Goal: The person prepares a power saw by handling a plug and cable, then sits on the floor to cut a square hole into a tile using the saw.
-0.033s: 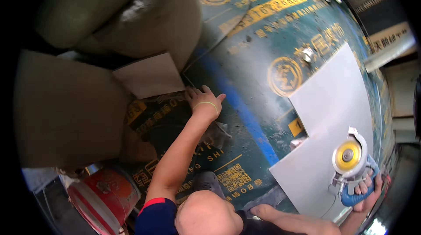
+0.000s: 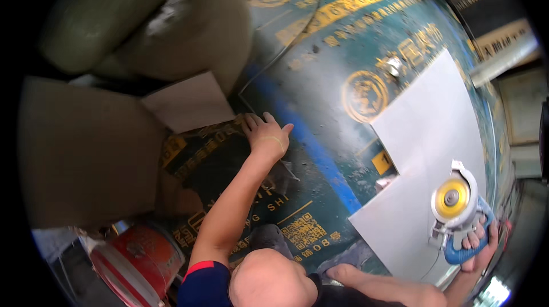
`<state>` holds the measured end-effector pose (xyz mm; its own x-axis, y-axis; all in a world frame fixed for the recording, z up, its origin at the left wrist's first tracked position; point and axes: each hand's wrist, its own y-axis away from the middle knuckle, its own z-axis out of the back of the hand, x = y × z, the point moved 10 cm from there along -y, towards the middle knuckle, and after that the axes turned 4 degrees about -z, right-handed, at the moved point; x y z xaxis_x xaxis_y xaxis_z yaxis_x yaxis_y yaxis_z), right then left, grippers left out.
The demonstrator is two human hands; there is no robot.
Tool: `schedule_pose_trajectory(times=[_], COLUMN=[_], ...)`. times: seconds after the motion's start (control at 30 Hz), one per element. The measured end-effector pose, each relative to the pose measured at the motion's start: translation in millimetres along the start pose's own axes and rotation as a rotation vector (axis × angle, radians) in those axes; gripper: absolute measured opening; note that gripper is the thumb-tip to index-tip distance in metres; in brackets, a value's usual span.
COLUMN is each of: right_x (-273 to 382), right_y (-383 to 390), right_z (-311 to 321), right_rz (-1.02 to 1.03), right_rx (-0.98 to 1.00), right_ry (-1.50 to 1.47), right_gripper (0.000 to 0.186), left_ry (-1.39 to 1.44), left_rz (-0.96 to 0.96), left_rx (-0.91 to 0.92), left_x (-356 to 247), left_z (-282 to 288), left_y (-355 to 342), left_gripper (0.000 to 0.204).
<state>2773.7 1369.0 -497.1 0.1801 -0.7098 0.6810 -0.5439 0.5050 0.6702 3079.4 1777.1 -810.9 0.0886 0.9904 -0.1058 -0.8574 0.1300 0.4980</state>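
My right hand [image 2: 473, 243] grips the blue handle of a handheld circular saw [image 2: 454, 201] with a round yellow blade. The saw is over a large pale tile [image 2: 426, 152] with a notched left edge; I cannot tell whether it touches the tile. My left hand [image 2: 267, 135] reaches forward, fingers spread and holding nothing, low over the printed green floor sheet [image 2: 320, 118]. Its fingertips are beside the right corner of a smaller pale tile piece [image 2: 190, 101], which leans near the sacks; whether they touch it is unclear.
Bulging olive sacks [image 2: 189, 26] stand at the far left, with a large brownish panel [image 2: 86, 152] before them. A red bucket [image 2: 140, 258] is at the near left. A dark box [image 2: 480, 9] and a metal bar [image 2: 506, 64] lie at the far right. A thin cable [image 2: 289, 46] crosses the sheet.
The scene has shifted slightly left in the view. A small gap now shows between my left fingertips and the smaller tile piece. My right hand keeps its grip on the saw.
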Motion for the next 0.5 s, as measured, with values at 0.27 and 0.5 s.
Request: schedule_pose_trajectory(times=[0.27, 0.5], right_x=[12, 1], right_y=[-1, -40], right_z=[8, 28], right_rz=[0.016, -0.063], right_rx=[0.023, 0.146], right_ry=[-0.020, -0.148], right_gripper=[0.030, 0.032], left_ry=[0.420, 0.295], left_rz=[-0.667, -0.664], left_rx=[-0.348, -0.377], left_x=[-94, -95], left_z=[35, 33], left_y=[1, 72], left_gripper=[0.039, 0.030])
